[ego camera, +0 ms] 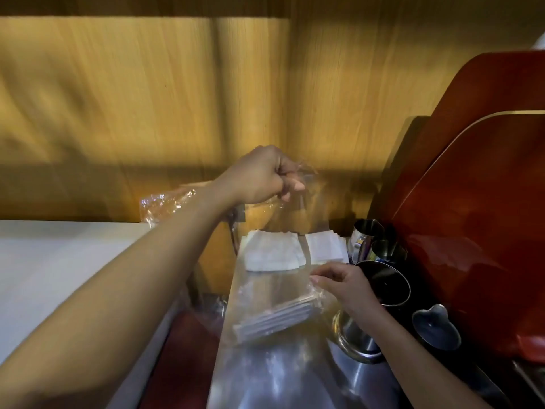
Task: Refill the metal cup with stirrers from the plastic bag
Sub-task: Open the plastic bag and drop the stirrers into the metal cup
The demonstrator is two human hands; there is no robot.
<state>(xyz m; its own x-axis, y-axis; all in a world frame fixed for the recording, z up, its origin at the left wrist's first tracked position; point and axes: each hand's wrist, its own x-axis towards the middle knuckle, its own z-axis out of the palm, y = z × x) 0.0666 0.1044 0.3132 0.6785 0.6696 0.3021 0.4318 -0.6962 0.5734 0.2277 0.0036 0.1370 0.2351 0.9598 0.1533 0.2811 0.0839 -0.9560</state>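
Observation:
A clear plastic bag (271,293) hangs in front of me with a bundle of white stirrers (274,317) lying slanted at its bottom. My left hand (262,175) is raised and shut on the bag's top edge. My right hand (345,284) pinches the bag's right side next to the upper end of the stirrers. A metal cup (354,338) stands on the steel counter just below my right wrist, partly hidden by it.
Several metal pitchers and cups (383,284) stand to the right against a red machine (472,216). Folded white cloths (271,255) lie behind the bag. Another crumpled plastic bag (165,205) sits at the back left by the wooden wall.

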